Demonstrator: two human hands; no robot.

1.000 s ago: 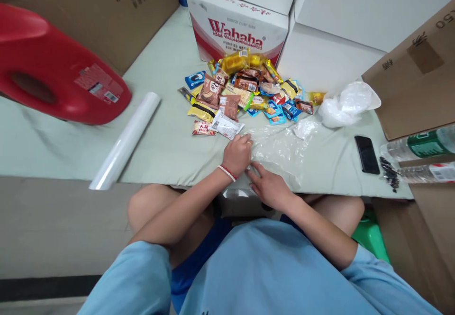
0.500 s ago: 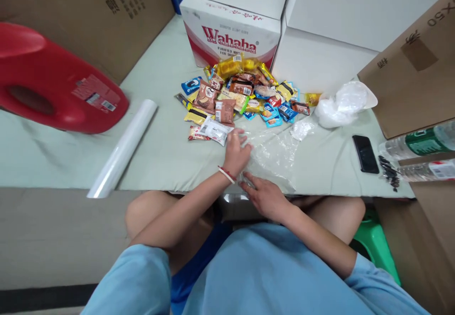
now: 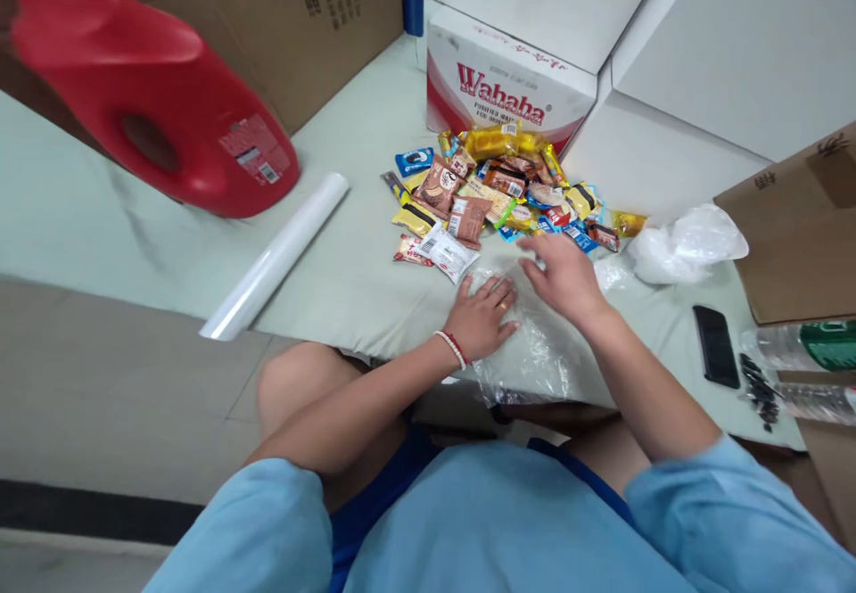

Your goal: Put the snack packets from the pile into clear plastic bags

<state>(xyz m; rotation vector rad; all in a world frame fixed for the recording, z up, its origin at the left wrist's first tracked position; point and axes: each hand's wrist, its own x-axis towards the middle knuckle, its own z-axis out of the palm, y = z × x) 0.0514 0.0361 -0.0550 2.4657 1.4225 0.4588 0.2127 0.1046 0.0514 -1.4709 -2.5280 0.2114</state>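
A sheet of clear plastic film lies on the cloth-covered table at its front edge, partly hanging over. My left hand rests flat on the film's left part, fingers spread. Over the far part of the film, my right hand reaches towards the snack pile with its fingers apart and nothing visible in them. Just beyond the hands is a heap of wrapped snacks, among them a brown packet, a white packet and a yellow packet.
On the left lie a white roll and a large red jug. A Wahaba-style printed carton stands behind the snacks. To the right are a white plastic bag, a black phone, bottles and small dark pieces.
My right hand has moved from the table's front edge forward to beside the snack pile. My left hand has flattened onto the film. The view has shifted left.
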